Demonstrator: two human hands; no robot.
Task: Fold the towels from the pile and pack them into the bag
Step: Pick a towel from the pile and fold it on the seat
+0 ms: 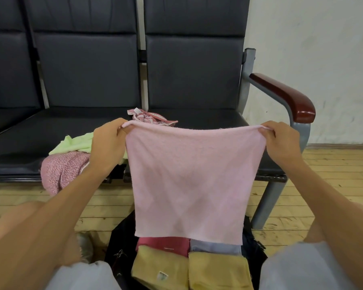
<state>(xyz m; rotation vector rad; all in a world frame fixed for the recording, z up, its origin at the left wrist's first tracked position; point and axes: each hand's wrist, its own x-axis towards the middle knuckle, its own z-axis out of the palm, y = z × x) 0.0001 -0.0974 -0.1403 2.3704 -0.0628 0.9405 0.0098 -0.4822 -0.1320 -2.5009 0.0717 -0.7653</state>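
A pale pink towel [192, 181] hangs spread flat in front of me. My left hand [108, 141] pinches its top left corner and my right hand [281, 143] pinches its top right corner. Below it a dark bag [122, 245] lies open on the floor between my knees. Inside it sit folded towels: two yellow [161, 266], one red [164, 244] and one pale blue [216, 246]. The pile on the seat holds a light green towel [76, 144], a pink speckled towel [61, 170] drooping over the seat edge, and a pink patterned cloth [149, 117].
A row of dark padded chairs [88, 68] stands ahead, with a grey metal frame and a red-brown armrest [287, 95] at the right. The floor [333, 170] is light wooden boards. A white wall is behind at right.
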